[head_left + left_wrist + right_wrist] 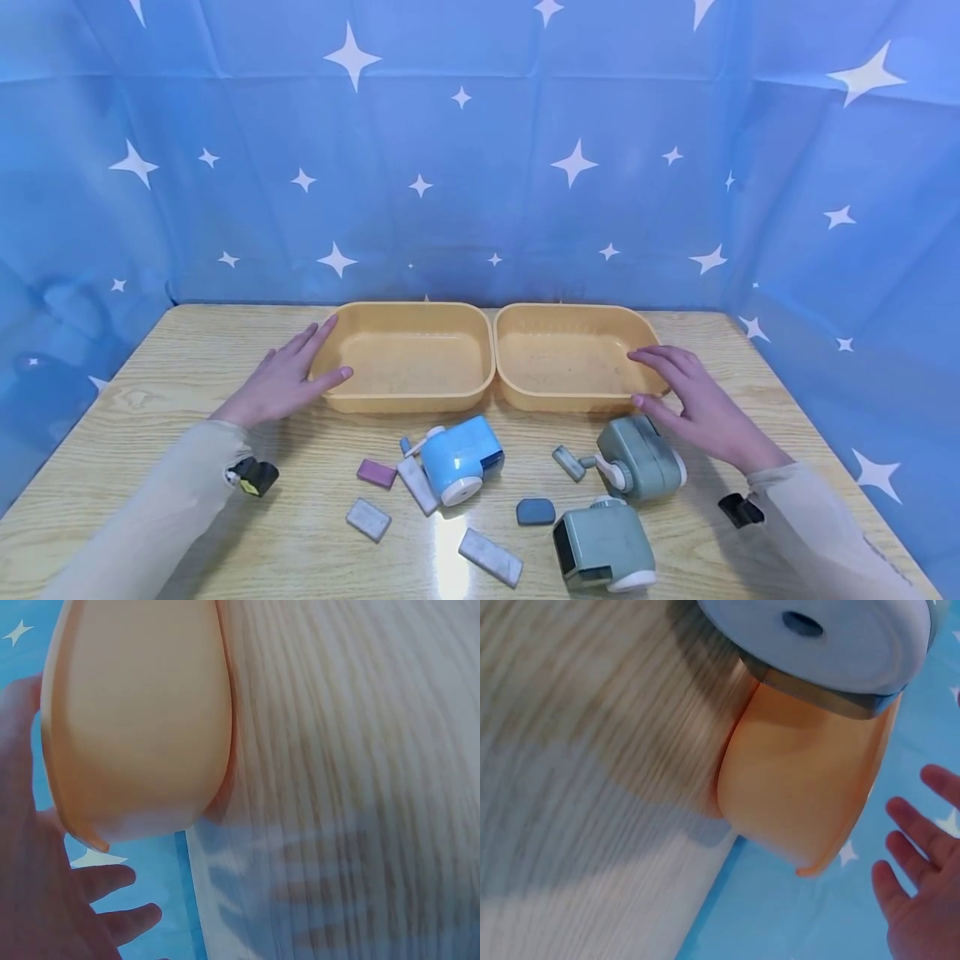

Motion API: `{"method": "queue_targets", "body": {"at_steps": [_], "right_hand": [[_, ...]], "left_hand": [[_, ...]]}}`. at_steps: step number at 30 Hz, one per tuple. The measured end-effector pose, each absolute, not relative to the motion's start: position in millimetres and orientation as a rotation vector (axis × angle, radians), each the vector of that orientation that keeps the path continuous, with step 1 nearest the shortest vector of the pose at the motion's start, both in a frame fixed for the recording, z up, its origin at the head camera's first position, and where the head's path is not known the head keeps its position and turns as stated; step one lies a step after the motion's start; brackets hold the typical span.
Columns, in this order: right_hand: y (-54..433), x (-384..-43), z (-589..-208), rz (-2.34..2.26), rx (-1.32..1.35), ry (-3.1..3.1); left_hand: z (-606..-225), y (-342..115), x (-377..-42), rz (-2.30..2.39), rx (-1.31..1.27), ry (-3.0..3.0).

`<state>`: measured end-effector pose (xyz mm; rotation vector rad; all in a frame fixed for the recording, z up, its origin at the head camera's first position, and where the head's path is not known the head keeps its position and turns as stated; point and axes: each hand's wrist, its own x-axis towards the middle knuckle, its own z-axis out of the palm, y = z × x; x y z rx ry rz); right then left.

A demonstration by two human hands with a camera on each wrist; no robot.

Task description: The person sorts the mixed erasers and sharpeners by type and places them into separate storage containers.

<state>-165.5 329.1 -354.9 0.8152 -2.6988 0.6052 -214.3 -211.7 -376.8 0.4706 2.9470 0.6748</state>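
My left hand (285, 377) hovers by the left end of a tan plastic tray (408, 403), fingers straight and spread, thumb reaching over its rim. At the right end of a second tan tray (570, 402) is my right hand (701, 410), fingers extended and holding nothing; its fingertips overlap that tray's rim in the head view. Just below the right hand lies a grey-green crank pencil sharpener (647, 462) with a pale handle. Another grey-green sharpener (611, 540) sits nearer the front. A bright blue sharpener (459, 454) lies in front of the left tray.
Small eraser-like blocks lie about the wooden table (285, 533): a purple one (377, 473), a dark blue one (536, 512), a grey-green one (568, 463) and several pale grey ones, including one at the front (491, 557). A blue star-patterned cloth (480, 192) hangs behind.
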Motion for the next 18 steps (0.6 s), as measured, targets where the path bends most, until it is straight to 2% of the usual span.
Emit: {"method": "queue_targets", "body": {"at_steps": [18], "right_hand": [[327, -144, -352, 0.696, 0.836, -2.725]], "left_hand": [[-379, -211, -218, 0.942, 0.496, 2.765]]}}
